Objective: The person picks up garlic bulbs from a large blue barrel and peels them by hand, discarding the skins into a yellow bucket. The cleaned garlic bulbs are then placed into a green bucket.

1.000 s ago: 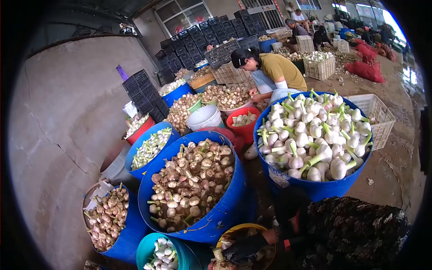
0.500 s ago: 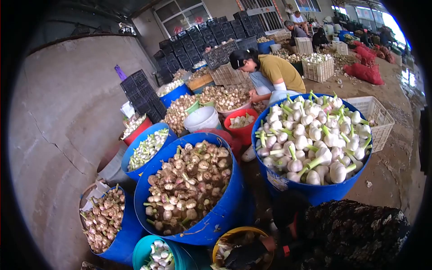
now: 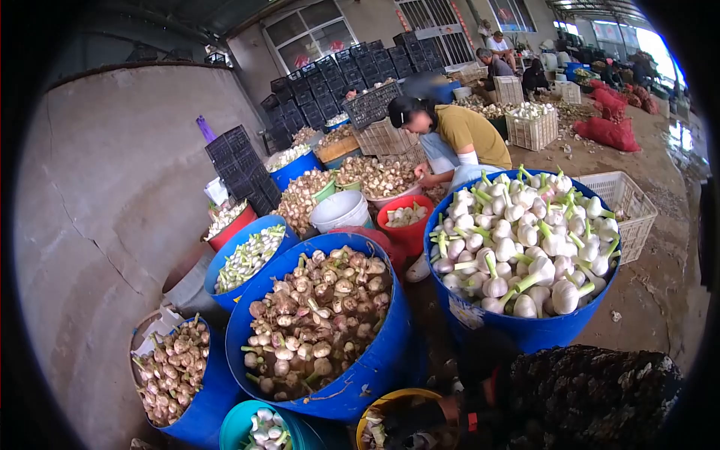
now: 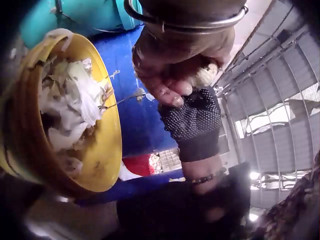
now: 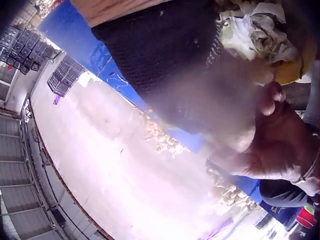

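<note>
My bare left hand [image 4: 185, 55], with a metal bangle at its wrist, curls its fingers round a pale garlic bulb [image 4: 206, 75]. Against those fingers, in the left wrist view, my right hand [image 4: 192, 122] in a dark dotted glove is bent at the bulb, its fingertips mostly hidden. The right wrist view shows the glove blurred and close, with the left hand [image 5: 282, 142] meeting it. In the head view, the gloved right hand [image 3: 416, 417] is over a yellow bucket [image 3: 411, 392] of papery skins [image 4: 70, 105]; the left hand is out of sight.
A teal bucket [image 3: 232, 429] of cleaned garlic stands beside the yellow one. Ahead are a blue drum [image 3: 401, 315] of muddy garlic and another blue drum [image 3: 525, 339] heaped with white bulbs. Beyond, a person [image 3: 469, 131] crouches near crates. A concrete wall [image 3: 112, 180] rises at left.
A stemmed garlic bulb showed beside the gloved hand at the bottom edge one second ago; now it is not distinct there. The gloved hand stays over the yellow bucket; the head view shifts slightly.
</note>
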